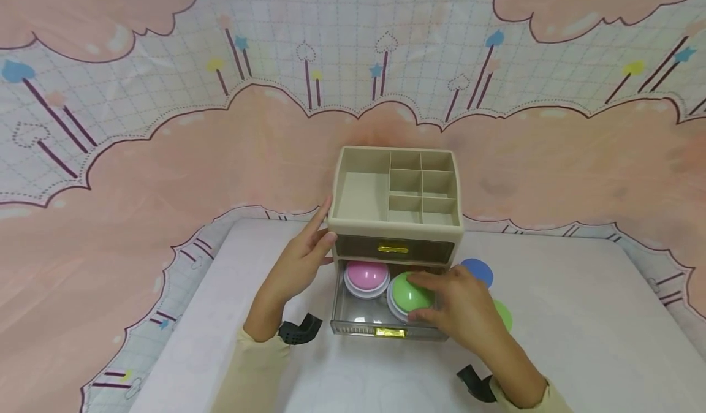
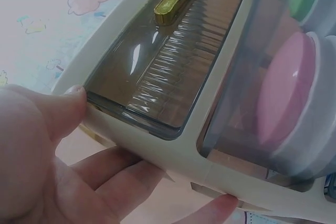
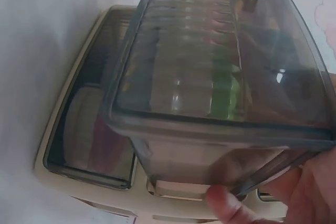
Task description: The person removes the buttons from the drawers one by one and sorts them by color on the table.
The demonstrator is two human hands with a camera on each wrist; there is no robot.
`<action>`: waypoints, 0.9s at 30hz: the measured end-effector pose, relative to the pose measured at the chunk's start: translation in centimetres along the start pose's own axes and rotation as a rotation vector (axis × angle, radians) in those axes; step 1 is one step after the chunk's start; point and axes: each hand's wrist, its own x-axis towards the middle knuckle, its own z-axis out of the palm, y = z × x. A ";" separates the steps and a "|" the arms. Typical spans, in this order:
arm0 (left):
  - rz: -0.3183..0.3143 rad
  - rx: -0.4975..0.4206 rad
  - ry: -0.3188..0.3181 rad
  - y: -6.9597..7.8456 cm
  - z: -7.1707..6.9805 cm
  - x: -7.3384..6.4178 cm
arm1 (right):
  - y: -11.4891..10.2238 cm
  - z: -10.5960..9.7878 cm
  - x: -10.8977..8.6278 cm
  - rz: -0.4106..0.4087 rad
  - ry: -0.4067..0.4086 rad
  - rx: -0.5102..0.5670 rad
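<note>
A beige desktop organizer [image 1: 397,224] stands on the table, one smoky see-through drawer [image 1: 358,321] pulled out at its front. In that drawer sit a pink domed push button [image 1: 367,274] with a white base and, to its right, a green domed push button [image 1: 411,293]. My right hand [image 1: 466,306] grips the green button from its right side, fingers over the dome's far edge and thumb at its near edge. Extended fingers of my left hand [image 1: 300,260] rest along the organizer's left side, the thumb at its front corner.
A closed drawer [image 1: 358,247] with a gold handle lies above the pulled-out one. Through another closed drawer [image 3: 89,129], white and purple shapes show. Compartments [image 1: 405,183] divide the organizer's top. Right of it, a blue disc [image 1: 477,271] and a green disc [image 1: 504,315] lie partly hidden.
</note>
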 end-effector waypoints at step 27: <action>0.013 -0.008 0.003 -0.2 0.1 0.1 | -0.2 -0.2 1.2 -0.040 -0.041 -0.083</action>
